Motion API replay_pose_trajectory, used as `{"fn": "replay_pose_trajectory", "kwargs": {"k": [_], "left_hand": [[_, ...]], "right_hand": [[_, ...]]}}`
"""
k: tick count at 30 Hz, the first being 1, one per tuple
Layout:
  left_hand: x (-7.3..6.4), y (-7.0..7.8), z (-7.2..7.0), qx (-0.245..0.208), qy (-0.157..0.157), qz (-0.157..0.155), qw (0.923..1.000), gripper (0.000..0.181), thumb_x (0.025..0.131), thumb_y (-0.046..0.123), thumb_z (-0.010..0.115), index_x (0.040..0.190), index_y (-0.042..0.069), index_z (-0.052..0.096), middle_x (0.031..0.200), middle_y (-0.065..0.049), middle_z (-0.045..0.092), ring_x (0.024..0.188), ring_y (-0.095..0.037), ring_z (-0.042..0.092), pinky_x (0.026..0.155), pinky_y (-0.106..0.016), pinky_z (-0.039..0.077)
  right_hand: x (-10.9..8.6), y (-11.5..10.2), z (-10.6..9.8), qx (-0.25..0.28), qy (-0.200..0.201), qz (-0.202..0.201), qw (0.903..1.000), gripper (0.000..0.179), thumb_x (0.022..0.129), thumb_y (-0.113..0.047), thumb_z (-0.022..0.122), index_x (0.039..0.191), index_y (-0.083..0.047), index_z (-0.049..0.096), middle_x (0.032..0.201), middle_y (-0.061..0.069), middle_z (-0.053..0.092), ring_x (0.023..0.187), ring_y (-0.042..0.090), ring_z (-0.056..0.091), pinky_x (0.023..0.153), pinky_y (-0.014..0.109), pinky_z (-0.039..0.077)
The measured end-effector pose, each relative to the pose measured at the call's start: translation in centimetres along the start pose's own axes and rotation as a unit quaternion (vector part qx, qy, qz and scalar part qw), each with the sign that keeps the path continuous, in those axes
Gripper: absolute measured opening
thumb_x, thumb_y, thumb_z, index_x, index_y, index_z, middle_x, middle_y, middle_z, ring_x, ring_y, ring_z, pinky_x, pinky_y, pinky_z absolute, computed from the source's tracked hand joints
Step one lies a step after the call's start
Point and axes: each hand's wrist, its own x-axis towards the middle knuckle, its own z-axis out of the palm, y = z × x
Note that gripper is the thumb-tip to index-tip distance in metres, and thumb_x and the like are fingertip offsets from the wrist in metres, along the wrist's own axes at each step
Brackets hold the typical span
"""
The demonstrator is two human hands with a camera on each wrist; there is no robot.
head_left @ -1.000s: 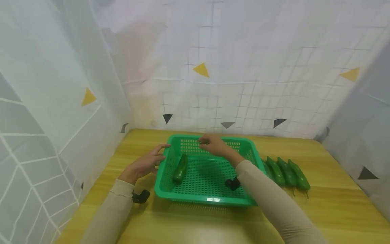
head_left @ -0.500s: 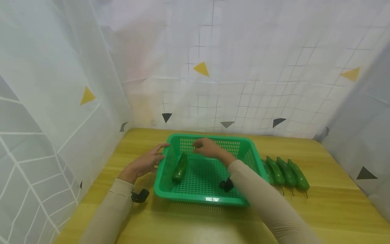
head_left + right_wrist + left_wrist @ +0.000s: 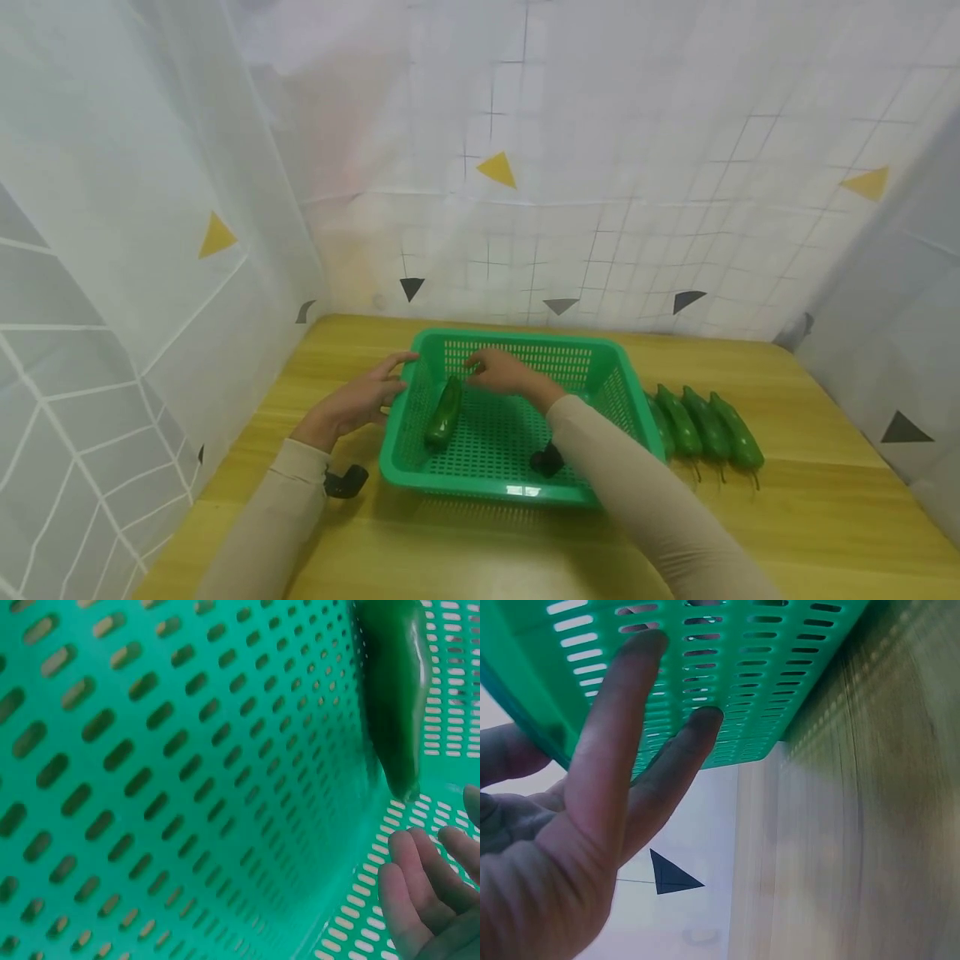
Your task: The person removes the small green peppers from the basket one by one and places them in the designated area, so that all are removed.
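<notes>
A green plastic basket (image 3: 517, 493) with slotted walls stands on the wooden table. Inside, near its left wall, lies one long green pepper (image 3: 444, 414), which also shows at the upper right of the right wrist view. My right hand (image 3: 501, 372) hovers in the basket beyond the pepper's right side; its relaxed fingers (image 3: 409, 881) are close to the pepper's narrow end, apart from it and holding nothing. At the basket's left side, my left hand (image 3: 358, 404) touches the rim. Two straight fingers (image 3: 604, 761) rest against the outer wall, while another finger reaches the rim.
Several green peppers (image 3: 707, 427) lie side by side on the table, right of the basket, partly behind its rim. Patterned white sheeting (image 3: 570, 208) rises behind the table (image 3: 817, 500) and at both sides. Each wrist carries a small black camera (image 3: 346, 482).
My right hand has moved left and lower into the basket, closer to the pepper. The left hand stays at the rim, and the peppers have not moved.
</notes>
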Motion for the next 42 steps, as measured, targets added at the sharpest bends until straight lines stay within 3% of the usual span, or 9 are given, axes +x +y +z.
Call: {"fn": "replay_pose_trajectory", "kwargs": {"k": [3, 7, 13, 21, 25, 42], "left_hand": [[-0.1, 0.0, 0.1, 0.001, 0.000, 0.001, 1.0000, 0.053, 0.111, 0.016, 0.038, 0.159, 0.021, 0.018, 0.136, -0.030, 0.050, 0.116, -0.042, 0.061, 0.086, -0.054, 0.057], [-0.1, -0.1, 0.1, 0.000, -0.002, 0.004, 1.0000, 0.054, 0.110, 0.015, 0.038, 0.160, 0.021, 0.017, 0.135, -0.031, 0.051, 0.116, -0.043, 0.061, 0.085, -0.054, 0.058], [0.0, 0.0, 0.0, -0.002, -0.002, 0.005, 1.0000, 0.053, 0.110, 0.014, 0.037, 0.159, 0.021, 0.018, 0.136, -0.031, 0.049, 0.116, -0.043, 0.061, 0.086, -0.054, 0.057], [0.1, -0.2, -0.1, 0.007, 0.000, 0.002, 1.0000, 0.053, 0.110, 0.014, 0.038, 0.159, 0.022, 0.019, 0.132, -0.028, 0.052, 0.114, -0.036, 0.062, 0.087, -0.053, 0.057], [0.1, -0.2, -0.1, 0.007, 0.002, 0.001, 1.0000, 0.052, 0.110, 0.013, 0.037, 0.158, 0.022, 0.020, 0.132, -0.027, 0.053, 0.112, -0.034, 0.062, 0.087, -0.053, 0.057], [0.1, 0.0, -0.2, 0.000, -0.007, 0.003, 1.0000, 0.054, 0.109, 0.011, 0.035, 0.159, 0.021, 0.018, 0.142, -0.029, 0.046, 0.114, -0.037, 0.061, 0.086, -0.054, 0.057]], "right_hand": [[0.3, -0.2, 0.5, -0.002, -0.012, 0.022, 0.9997, 0.041, 0.097, -0.017, 0.067, 0.133, 0.001, 0.061, 0.130, 0.018, 0.064, 0.114, 0.031, 0.064, 0.093, 0.043, 0.055], [0.7, -0.4, 1.1, 0.008, -0.034, 0.057, 0.9978, 0.042, 0.097, -0.019, 0.068, 0.133, 0.002, 0.060, 0.125, 0.018, 0.065, 0.099, 0.026, 0.069, 0.082, 0.037, 0.059], [0.9, -1.1, 1.7, 0.066, -0.048, 0.107, 0.9909, 0.047, 0.097, -0.015, 0.068, 0.134, 0.009, 0.054, 0.105, 0.018, 0.067, 0.086, 0.029, 0.071, 0.071, 0.034, 0.061], [1.2, -2.2, 2.6, 0.111, -0.040, 0.163, 0.9795, 0.020, 0.096, -0.010, 0.067, 0.106, 0.006, 0.061, 0.089, 0.016, 0.066, 0.078, 0.028, 0.069, 0.065, 0.034, 0.061], [1.7, -2.3, 3.0, 0.116, -0.037, 0.175, 0.9771, 0.014, 0.097, -0.007, 0.064, 0.102, 0.006, 0.063, 0.088, 0.017, 0.066, 0.077, 0.028, 0.070, 0.065, 0.034, 0.062], [1.9, -2.5, 3.0, 0.127, -0.053, 0.162, 0.9772, 0.036, 0.102, -0.008, 0.058, 0.134, 0.010, 0.056, 0.105, 0.020, 0.066, 0.090, 0.032, 0.069, 0.069, 0.034, 0.062]]}}
